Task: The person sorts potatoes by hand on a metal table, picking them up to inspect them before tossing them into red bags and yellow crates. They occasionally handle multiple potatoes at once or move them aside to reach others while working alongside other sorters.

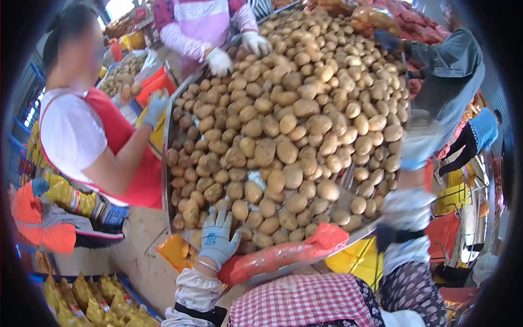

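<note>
My left hand (218, 237), in a pale blue-white glove, lies at the near left edge of a large heap of potatoes (289, 120). Its fingers are stretched out and spread, with the tips against potatoes; the hand looks open. Past the right rim of the metal table (166, 141) is my right hand (422, 133), gloved and smeared by motion, so its fingers cannot be made out. Whether it holds anything is not visible. A red plastic sack (283, 256) is draped along the near rim, just right of my left hand.
Gloved co-workers stand at the left (103, 131), far side (201, 27) and right (452, 76) of the table. Yellow crates (357, 259) stand below the near right rim. Filled yellow bags (81, 297) sit at lower left; red mesh sacks (403, 22) are piled behind.
</note>
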Tool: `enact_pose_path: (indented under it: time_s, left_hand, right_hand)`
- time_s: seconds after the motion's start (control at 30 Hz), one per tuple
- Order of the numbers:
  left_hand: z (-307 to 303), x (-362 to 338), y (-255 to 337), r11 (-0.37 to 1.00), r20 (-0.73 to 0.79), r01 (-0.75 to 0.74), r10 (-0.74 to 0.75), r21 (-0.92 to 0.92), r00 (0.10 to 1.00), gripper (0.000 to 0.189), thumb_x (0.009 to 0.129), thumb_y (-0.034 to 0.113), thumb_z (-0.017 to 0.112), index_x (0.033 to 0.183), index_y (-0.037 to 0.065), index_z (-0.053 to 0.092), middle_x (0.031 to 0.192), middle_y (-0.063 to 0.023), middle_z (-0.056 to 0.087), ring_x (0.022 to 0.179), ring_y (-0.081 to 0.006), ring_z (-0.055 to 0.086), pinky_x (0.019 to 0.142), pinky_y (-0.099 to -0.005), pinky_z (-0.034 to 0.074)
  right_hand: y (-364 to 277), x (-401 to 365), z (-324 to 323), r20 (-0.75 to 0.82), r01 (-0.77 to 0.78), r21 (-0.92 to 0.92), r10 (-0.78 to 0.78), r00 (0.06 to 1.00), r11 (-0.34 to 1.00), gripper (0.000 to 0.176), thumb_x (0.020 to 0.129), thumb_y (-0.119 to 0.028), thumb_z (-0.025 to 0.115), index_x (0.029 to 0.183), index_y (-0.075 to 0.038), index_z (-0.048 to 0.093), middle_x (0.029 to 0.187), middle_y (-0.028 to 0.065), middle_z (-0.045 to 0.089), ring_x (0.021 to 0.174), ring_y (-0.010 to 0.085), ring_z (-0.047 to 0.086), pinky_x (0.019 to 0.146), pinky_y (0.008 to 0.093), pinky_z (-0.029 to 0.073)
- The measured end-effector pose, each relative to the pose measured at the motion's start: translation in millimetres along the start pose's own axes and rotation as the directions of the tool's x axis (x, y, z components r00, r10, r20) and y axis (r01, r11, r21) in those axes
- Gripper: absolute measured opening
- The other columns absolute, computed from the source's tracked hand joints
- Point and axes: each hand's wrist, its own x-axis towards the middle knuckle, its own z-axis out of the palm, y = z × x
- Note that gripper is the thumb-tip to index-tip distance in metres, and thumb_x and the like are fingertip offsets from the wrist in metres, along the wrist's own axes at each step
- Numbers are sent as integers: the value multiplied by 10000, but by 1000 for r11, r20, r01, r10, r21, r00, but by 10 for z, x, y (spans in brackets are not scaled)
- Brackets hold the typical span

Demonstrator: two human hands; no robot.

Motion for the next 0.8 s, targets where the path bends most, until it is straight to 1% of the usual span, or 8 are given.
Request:
enact_pose_path:
  time_s: [0.03, 0.07, 0.13, 0.27, 0.3, 0.4, 0.57, 0.8]
  left_hand:
    - [-45, -133, -29, 995, 15, -31, 32, -99, 999, 582, 835, 320, 601, 1332, 39, 488, 1412, -195, 431, 1301, -423, 374, 1075, -508, 307]
    - [-103, -174, -44, 979, -2, -67, 68, -195, 998, 506, 839, 285, 604, 1277, 39, 544, 1376, -199, 471, 1267, -418, 420, 1056, -502, 333]
    - [-177, -333, -17, 971, -110, -81, 58, -224, 992, 386, 851, 214, 591, 1197, 44, 600, 1322, -203, 520, 1225, -407, 467, 1033, -491, 357]
    - [-99, -472, -108, 930, -250, -59, -36, -364, 968, 347, 854, 165, 569, 1173, 33, 612, 1240, -200, 570, 1203, -405, 480, 1032, -500, 355]
    - [-82, -480, -155, 941, -312, -21, -91, -339, 946, 342, 856, 161, 568, 1171, 36, 614, 1237, -197, 572, 1201, -402, 483, 1030, -504, 354]
    - [-200, -391, -293, 955, -383, 42, -158, -295, 910, 345, 851, 153, 566, 1176, 48, 611, 1231, -183, 574, 1193, -402, 485, 1029, -504, 353]
    - [-337, 543, -179, 978, -266, -129, 81, -166, 961, 389, 837, 238, 585, 1181, 56, 601, 1281, -165, 534, 1258, -400, 422, 1064, -510, 304]
    - [400, 1622, -135, 985, -173, 82, -55, 154, 983, 525, 825, 419, 597, 1219, 72, 590, 1536, -189, 222, 1439, -375, 133, 1169, -519, 54]
  right_hand:
    - [173, 567, -732, -279, -11, 610, 228, 933, 792, 432, 956, -491, 429, 1040, -80, 530, 1041, 148, 617, 926, 285, 606, 740, 372, 544]
    - [-432, 298, 127, -649, 86, 585, 402, 646, 807, 376, 923, -366, 481, 1016, -17, 587, 1064, 142, 621, 960, 288, 609, 947, 381, 473]
    - [-158, 389, -1, -213, -114, 278, 177, 961, 954, 298, 900, -306, 528, 1004, -35, 596, 1042, 126, 633, 972, 251, 610, 879, 365, 496]
    - [1240, -369, 753, 672, 110, -456, 261, 693, 883, 283, 859, -12, 572, 1137, -25, 622, 999, 80, 667, 892, 156, 638, 777, 271, 523]
    - [831, -1012, 1464, 534, -213, -294, 345, 772, 932, 247, 893, -55, 575, 1132, -27, 635, 992, 89, 681, 915, 146, 635, 802, 276, 520]
    - [898, -1204, 2059, 618, 431, -776, 424, 662, 460, 358, 858, -289, 622, 1159, -96, 624, 1186, 126, 631, 1123, 342, 567, 960, 411, 459]
    - [1052, -1190, 2432, 470, 560, -828, 558, 684, 12, 352, 833, -278, 650, 1121, -84, 585, 1201, 111, 594, 1127, 301, 563, 928, 412, 483]
    - [1028, -1209, 2394, 389, 524, -848, 581, 715, -78, 378, 820, -231, 665, 1153, -99, 542, 1150, 123, 563, 1088, 306, 580, 870, 436, 511]
